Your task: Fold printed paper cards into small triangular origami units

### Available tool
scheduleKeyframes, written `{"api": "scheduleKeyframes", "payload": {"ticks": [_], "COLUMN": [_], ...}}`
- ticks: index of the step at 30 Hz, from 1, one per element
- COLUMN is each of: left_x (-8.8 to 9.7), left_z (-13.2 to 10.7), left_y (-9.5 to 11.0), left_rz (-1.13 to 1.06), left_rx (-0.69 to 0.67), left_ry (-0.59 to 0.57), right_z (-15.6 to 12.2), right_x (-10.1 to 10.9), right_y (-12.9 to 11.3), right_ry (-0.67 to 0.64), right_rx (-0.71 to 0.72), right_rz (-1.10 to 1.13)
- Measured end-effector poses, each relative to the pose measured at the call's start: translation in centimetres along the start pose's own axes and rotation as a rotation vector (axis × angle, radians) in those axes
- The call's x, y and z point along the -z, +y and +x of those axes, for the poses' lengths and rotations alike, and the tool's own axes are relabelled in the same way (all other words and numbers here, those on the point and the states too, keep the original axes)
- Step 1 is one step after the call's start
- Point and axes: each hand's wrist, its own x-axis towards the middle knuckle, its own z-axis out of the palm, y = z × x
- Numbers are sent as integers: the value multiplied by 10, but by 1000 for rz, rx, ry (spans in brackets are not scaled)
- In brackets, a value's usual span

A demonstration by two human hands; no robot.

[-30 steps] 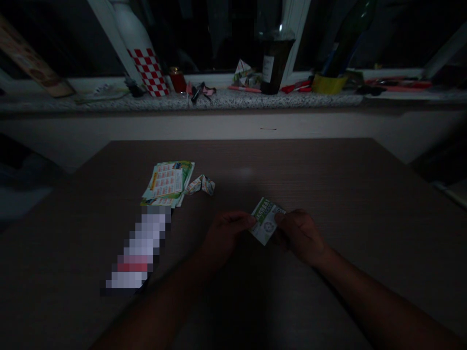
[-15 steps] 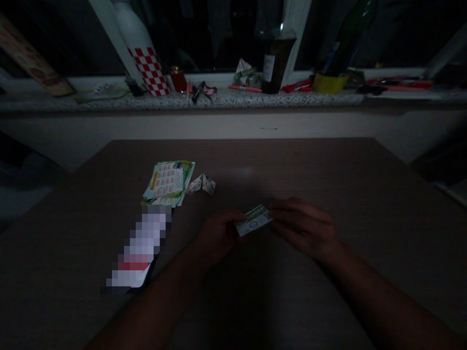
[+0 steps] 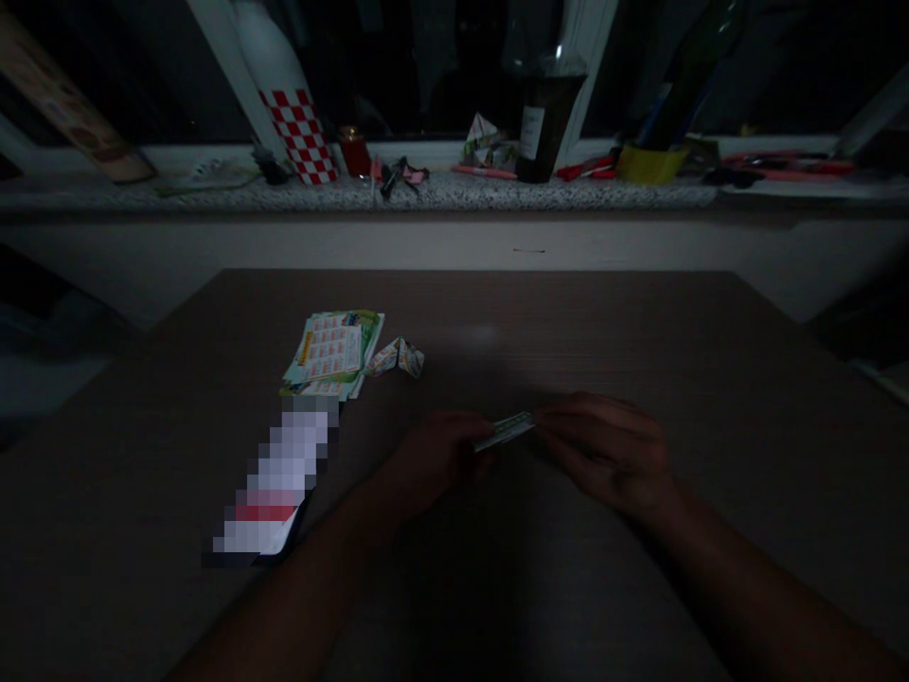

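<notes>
A small folded paper slip (image 3: 506,430), pale with greenish print, is held between my hands over the middle of the table. My left hand (image 3: 444,455) pinches its left end, thumb on top. At the right end, the fingertips of my right hand (image 3: 607,445) close on the paper's edge. The slip is seen nearly edge-on, so little of its face shows. Left of my hands lies a folded printed paper piece (image 3: 398,358), bent into a zigzag. It rests beside a stack of printed paper tickets (image 3: 328,350).
A phone (image 3: 276,483) with a blurred-out screen lies near my left forearm. Along the stone windowsill (image 3: 454,197) stand a red-checked white bottle (image 3: 302,133), a dark plastic cup (image 3: 543,128), a green bottle (image 3: 682,85) in a yellow holder, and a folded paper shape (image 3: 483,142).
The slip has tilted, from showing its printed face to lying nearly edge-on. Both hands keep hold of it. The whole view has shifted slightly.
</notes>
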Motion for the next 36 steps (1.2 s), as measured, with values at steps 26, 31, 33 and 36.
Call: {"api": "scheduleKeyframes", "payload": {"ticks": [26, 31, 33, 36], "left_x": [-8, -6, -2, 4], "left_z": [-15, -12, -12, -12], "left_y": [2, 6, 8, 12], "left_rz": [1512, 1496, 1497, 1504], "left_rx": [-1239, -1246, -1250, -1252], "left_ry": [286, 337, 378, 440], "right_z": [0, 0, 0, 1], "right_x": [-11, -10, -8, -4], "right_y": [-13, -12, -11, -11], "right_ry": [-145, -85, -70, -54], "right_rx": [3, 8, 1, -14], "right_rz": [-95, -105, -100, -89]}}
